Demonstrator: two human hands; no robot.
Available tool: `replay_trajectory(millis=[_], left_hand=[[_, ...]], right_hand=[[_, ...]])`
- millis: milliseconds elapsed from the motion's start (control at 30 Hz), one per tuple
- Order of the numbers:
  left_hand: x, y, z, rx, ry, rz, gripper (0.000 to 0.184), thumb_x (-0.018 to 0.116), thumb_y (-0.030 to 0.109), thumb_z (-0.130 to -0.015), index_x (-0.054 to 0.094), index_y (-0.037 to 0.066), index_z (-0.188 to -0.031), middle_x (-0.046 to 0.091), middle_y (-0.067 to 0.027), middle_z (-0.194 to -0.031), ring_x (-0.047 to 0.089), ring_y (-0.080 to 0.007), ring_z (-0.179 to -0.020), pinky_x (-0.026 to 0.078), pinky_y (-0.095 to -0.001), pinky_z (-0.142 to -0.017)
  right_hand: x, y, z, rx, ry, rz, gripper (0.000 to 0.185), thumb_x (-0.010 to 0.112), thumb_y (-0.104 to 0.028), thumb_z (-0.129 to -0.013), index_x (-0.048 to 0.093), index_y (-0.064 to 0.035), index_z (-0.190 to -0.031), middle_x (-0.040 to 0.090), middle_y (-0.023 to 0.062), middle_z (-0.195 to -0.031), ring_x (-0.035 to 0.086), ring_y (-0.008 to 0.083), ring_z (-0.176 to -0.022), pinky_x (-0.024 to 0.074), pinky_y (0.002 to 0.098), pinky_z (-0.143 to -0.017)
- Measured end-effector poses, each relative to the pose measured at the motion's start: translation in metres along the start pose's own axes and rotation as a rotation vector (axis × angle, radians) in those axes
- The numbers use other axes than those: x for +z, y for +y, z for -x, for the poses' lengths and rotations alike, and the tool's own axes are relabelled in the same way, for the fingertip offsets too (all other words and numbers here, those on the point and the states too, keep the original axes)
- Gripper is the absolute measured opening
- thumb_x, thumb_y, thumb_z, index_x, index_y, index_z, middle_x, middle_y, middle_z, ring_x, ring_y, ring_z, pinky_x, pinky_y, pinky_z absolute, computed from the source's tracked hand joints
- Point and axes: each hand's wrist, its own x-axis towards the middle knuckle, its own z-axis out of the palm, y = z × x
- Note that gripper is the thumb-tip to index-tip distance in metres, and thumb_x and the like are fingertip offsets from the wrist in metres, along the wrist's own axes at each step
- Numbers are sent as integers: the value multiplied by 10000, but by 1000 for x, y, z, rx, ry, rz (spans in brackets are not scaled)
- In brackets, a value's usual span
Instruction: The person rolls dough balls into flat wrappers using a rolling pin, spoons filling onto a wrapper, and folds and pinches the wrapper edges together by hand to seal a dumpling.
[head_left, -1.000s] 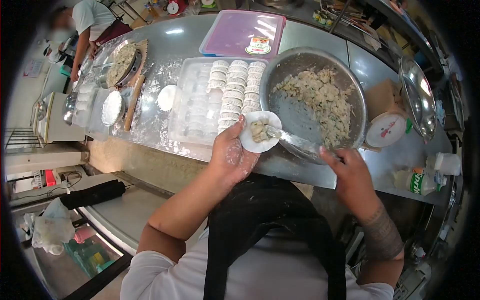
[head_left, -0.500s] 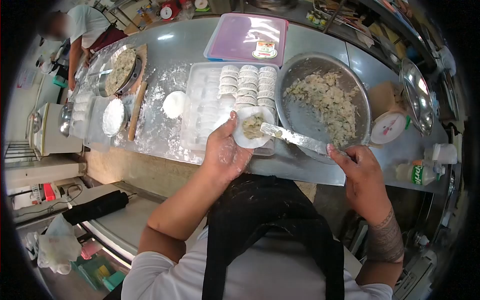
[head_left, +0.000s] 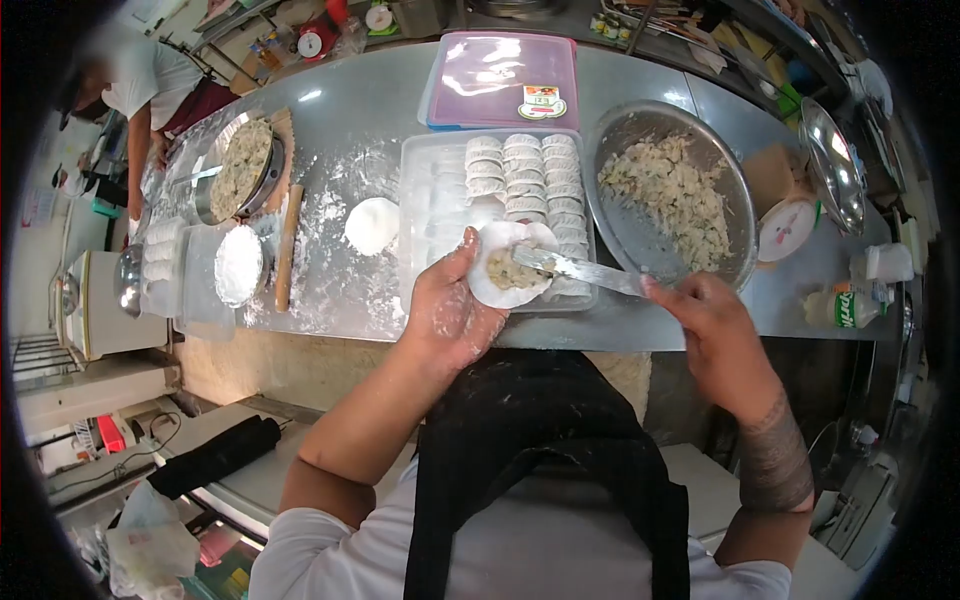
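My left hand (head_left: 447, 318) cups a round white dumpling wrapper (head_left: 487, 290), the thumb at its left edge. Pale, chopped filling (head_left: 507, 272) lies in the wrapper's middle. A flat metal spatula (head_left: 592, 272) is gripped in my right hand (head_left: 715, 335), and its smeared tip touches the filling. Behind the wrapper sits a clear plastic tray (head_left: 430, 190) with rows of pleated dumplings (head_left: 524, 168), partly hidden by the wrapper and left hand. To the right, a large steel bowl (head_left: 622, 238) contains more filling (head_left: 682, 195).
Left on the floured steel table are a loose wrapper (head_left: 372, 227), a rolling pin (head_left: 289, 248), a bowl of flour (head_left: 239, 265) and a pan of filling (head_left: 241, 170). A pink lid (head_left: 490, 75) lies behind the tray. Another person (head_left: 150, 85) works at far left.
The spatula tip has pushed further left over the filling, and my right hand has come slightly lower and closer. The camera view has shifted, so the tray and bowl appear further right.
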Motion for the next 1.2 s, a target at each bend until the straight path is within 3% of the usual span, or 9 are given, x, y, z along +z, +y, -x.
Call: replay_trajectory(millis=[200, 433, 700, 933, 1033, 1133, 1167, 1200], left_hand=[[-9, 25, 7, -115, -27, -15, 576, 601, 288, -1041, 399, 21, -1509, 556, -221, -1458, 535, -410, -1381, 413, -582, -1189], [-17, 39, 3, -347, -75, -3, 573, 606, 266, -1045, 407, -10, -1506, 566, -224, -1451, 547, -405, -1373, 417, -570, -1192], [1, 24, 5, -484, -107, -77, 574, 582, 275, -1060, 401, -49, -1498, 561, -260, -1446, 534, -414, -1389, 404, -558, -1205], [7, -4, -3, -364, -39, -19, 547, 574, 280, -1068, 430, -81, -1452, 581, -269, -1413, 579, -404, -1337, 440, -533, -1184], [0, -21, -18, -210, 95, -25, 478, 567, 226, -1065, 463, -83, -1415, 606, -254, -1374, 606, -393, -1299, 462, -523, -1171], [-23, -37, -30, -68, 244, -103, 426, 555, 187, -1058, 487, -76, -1386, 623, -241, -1344, 620, -381, -1276, 478, -503, -1158], [-29, -42, -30, -47, 280, -133, 431, 554, 192, -1055, 487, -73, -1388, 628, -239, -1339, 625, -375, -1270, 485, -487, -1151], [-31, -48, -30, -24, 318, -163, 435, 553, 197, -1052, 487, -70, -1389, 632, -238, -1335, 631, -369, -1264, 493, -471, -1143]], right_hand=[[-3, -25, 4, 120, 12, -148, 698, 568, 166, -808, 673, -199, -1394, 598, 150, -975, 611, 348, -920, 506, 412, -850], [-35, -28, 8, 138, 55, -37, 597, 586, 157, -786, 757, -166, -1258, 609, 111, -924, 606, 294, -927, 467, 395, -838], [-33, -3, -6, -139, 98, 165, 594, 607, 120, -786, 754, -209, -1258, 628, 78, -952, 612, 283, -934, 450, 408, -874], [-42, 34, -1, -187, -14, 167, 622, 598, 132, -795, 723, -209, -1301, 624, 103, -958, 620, 310, -924, 488, 427, -868], [-70, 54, 16, 64, -19, -44, 607, 576, 156, -820, 694, -159, -1325, 664, 141, -1014, 635, 347, -926, 527, 436, -855], [-74, 105, 41, 135, 161, -27, 582, 562, 174, -845, 662, -105, -1345, 700, 198, -1112, 670, 377, -949, 559, 437, -852], [-76, 115, 48, 238, 116, 47, 500, 545, 120, -892, 654, -82, -1337, 708, 220, -1200, 701, 382, -980, 567, 451, -870], [-70, 131, 53, 236, 96, 173, 464, 549, 86, -898, 667, -85, -1313, 712, 216, -1174, 704, 379, -981, 569, 456, -861]])
